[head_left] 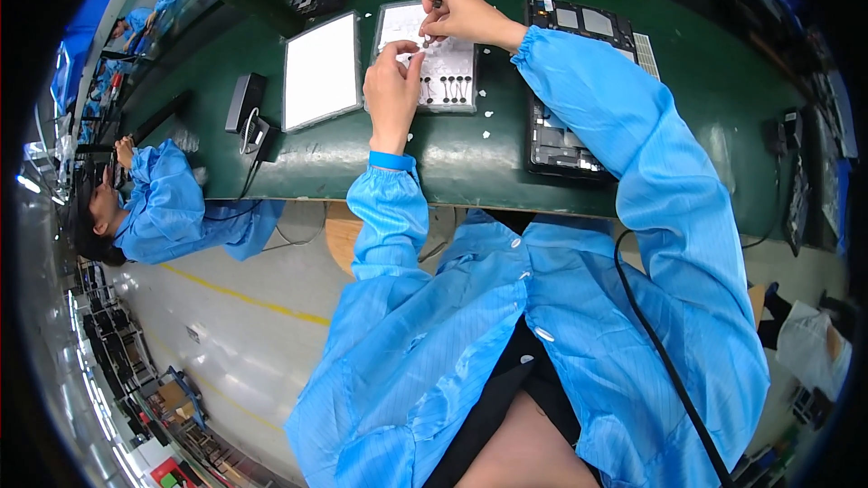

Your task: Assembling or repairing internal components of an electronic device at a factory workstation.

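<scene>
Both of my hands are over a clear shallow tray (461, 109) at the table's far middle. In it, a row of small parts with round black ends and thin leads (449, 90) lies on white backing. My right hand (466, 18) pinches one such small dark-ended part (438, 3) over the tray's far edge. My left hand (391, 95) bends over the tray's left side, thumb and forefinger close together near the right fingertips. Whatever those left fingers hold is too small to make out. A blue band (391, 162) circles my left wrist.
Left of the tray lies a white-topped flat case (321, 72), then a black box (245, 101) with a cable. An opened dark laptop chassis (565, 152) sits under my right forearm. White scraps (488, 114) dot the green table (488, 172). Another person (172, 199) works at the left.
</scene>
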